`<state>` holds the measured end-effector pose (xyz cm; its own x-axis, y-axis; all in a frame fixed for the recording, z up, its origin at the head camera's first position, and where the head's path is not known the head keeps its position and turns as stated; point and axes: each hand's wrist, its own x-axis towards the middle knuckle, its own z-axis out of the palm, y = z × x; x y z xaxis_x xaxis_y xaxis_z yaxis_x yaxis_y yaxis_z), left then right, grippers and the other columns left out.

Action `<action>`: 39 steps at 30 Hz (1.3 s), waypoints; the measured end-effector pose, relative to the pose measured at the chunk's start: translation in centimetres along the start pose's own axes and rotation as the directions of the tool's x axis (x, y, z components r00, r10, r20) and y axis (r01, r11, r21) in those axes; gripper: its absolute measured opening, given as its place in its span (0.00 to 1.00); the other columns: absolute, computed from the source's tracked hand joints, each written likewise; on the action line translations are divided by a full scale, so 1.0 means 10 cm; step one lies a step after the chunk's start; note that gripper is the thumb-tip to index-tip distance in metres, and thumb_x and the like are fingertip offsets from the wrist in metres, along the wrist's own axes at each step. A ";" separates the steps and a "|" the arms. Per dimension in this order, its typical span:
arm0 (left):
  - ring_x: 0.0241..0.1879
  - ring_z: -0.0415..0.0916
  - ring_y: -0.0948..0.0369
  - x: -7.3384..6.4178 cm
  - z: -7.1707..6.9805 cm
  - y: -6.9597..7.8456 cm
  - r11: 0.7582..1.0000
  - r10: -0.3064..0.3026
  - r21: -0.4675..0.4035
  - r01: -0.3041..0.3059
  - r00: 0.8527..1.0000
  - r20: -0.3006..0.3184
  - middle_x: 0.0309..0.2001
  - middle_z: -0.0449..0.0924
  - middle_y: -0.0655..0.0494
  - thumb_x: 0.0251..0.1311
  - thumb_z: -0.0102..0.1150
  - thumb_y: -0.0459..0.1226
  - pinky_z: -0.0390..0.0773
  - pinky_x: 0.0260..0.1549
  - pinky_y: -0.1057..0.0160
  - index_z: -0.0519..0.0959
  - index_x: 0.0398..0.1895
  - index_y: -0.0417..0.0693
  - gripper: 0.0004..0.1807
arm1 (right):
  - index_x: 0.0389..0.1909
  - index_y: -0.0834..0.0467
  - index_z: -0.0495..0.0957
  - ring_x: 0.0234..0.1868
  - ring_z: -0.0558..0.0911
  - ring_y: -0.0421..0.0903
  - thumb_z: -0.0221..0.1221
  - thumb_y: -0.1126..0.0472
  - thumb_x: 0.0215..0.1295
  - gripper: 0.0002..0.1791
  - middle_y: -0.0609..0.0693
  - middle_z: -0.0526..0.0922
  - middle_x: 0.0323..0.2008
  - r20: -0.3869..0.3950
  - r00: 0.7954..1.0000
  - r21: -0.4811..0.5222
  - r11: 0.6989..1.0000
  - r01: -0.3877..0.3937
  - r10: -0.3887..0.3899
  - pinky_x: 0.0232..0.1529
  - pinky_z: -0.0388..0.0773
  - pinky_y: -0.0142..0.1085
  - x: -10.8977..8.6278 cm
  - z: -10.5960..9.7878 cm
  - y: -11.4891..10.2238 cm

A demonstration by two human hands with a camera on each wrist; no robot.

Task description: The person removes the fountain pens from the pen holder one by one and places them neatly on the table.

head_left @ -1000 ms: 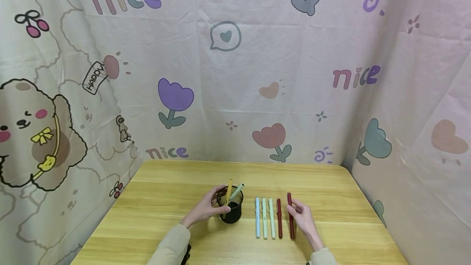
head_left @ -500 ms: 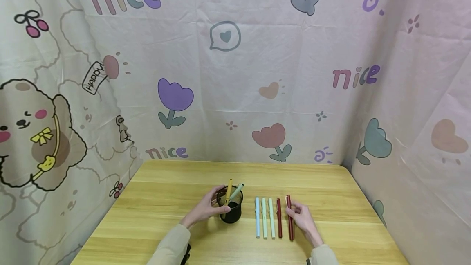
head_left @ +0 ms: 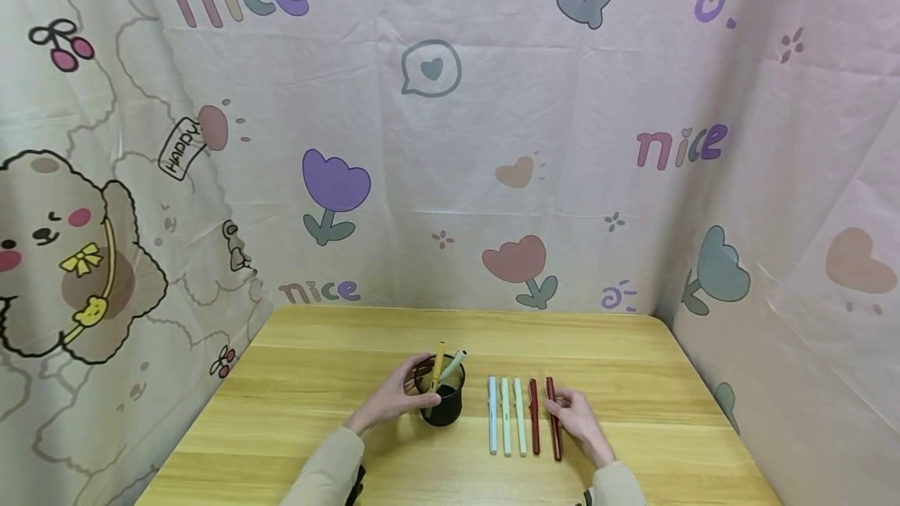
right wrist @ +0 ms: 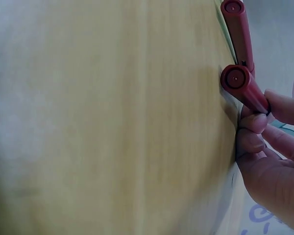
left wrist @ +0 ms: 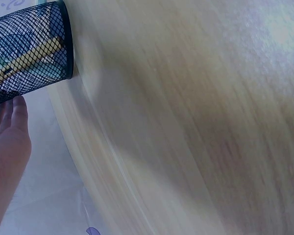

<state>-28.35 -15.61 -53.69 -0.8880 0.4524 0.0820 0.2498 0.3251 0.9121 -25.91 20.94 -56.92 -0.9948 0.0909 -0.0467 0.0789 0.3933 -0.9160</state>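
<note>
My left hand point(head_left: 389, 403) holds the black mesh pen holder point(head_left: 446, 414) round its side, thumb at the front. A yellow pen point(head_left: 437, 369) and a light green pen point(head_left: 453, 364) lean inside it. My right hand point(head_left: 578, 417) pinches a dark red pen point(head_left: 558, 440) at the right end of a row of pens. In the right wrist view, thumb and fingers close on this red pen point(right wrist: 242, 84), which lies at the table surface. Left of it, apart, lie another dark red pen point(head_left: 534, 418), two light green pens point(head_left: 506, 420) and a light blue pen point(head_left: 492, 418).
The wooden table point(head_left: 337, 334) stretches round the pens and the pen holder. A patterned cloth point(head_left: 422, 139) hangs behind the table and along both sides.
My right hand has drawn its red pen slightly toward me, so its far end sits lower, nearly level with the row. My left hand and the pen holder stay put.
</note>
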 end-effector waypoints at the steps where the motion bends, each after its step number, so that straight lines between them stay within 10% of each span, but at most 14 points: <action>1: 0.75 0.58 0.36 0.00 0.00 0.00 1.000 0.000 0.000 0.000 1.000 -0.001 0.76 0.59 0.37 0.60 0.71 0.44 0.62 0.73 0.37 0.54 0.78 0.39 0.48 | 0.49 0.74 0.79 0.34 0.76 0.43 0.60 0.69 0.65 0.14 0.56 0.82 0.33 -0.001 1.000 -0.009 1.000 0.003 -0.003 0.30 0.74 0.29 0.00 0.00 0.00; 25: 0.75 0.58 0.36 0.00 0.00 0.01 0.999 0.023 -0.026 -0.023 1.000 0.003 0.75 0.60 0.37 0.60 0.71 0.43 0.61 0.74 0.37 0.54 0.77 0.37 0.49 | 0.54 0.75 0.74 0.29 0.74 0.44 0.62 0.66 0.65 0.21 0.52 0.77 0.28 -0.013 0.998 -0.271 0.961 0.055 -0.060 0.30 0.72 0.32 0.02 0.05 -0.03; 39: 0.75 0.58 0.36 -0.01 0.00 0.02 1.000 0.002 0.011 -0.002 1.000 -0.009 0.76 0.59 0.37 0.60 0.71 0.44 0.62 0.73 0.36 0.54 0.78 0.40 0.48 | 0.52 0.75 0.74 0.27 0.72 0.43 0.63 0.65 0.63 0.21 0.51 0.75 0.27 -0.018 0.998 -0.242 0.969 0.060 -0.066 0.27 0.70 0.32 -0.02 0.03 -0.07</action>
<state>-28.19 -15.57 -53.57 -0.8909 0.4457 0.0872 0.2557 0.3336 0.9074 -25.75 20.38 -56.40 -0.9965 0.0811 0.0212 0.0326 0.6075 -0.7937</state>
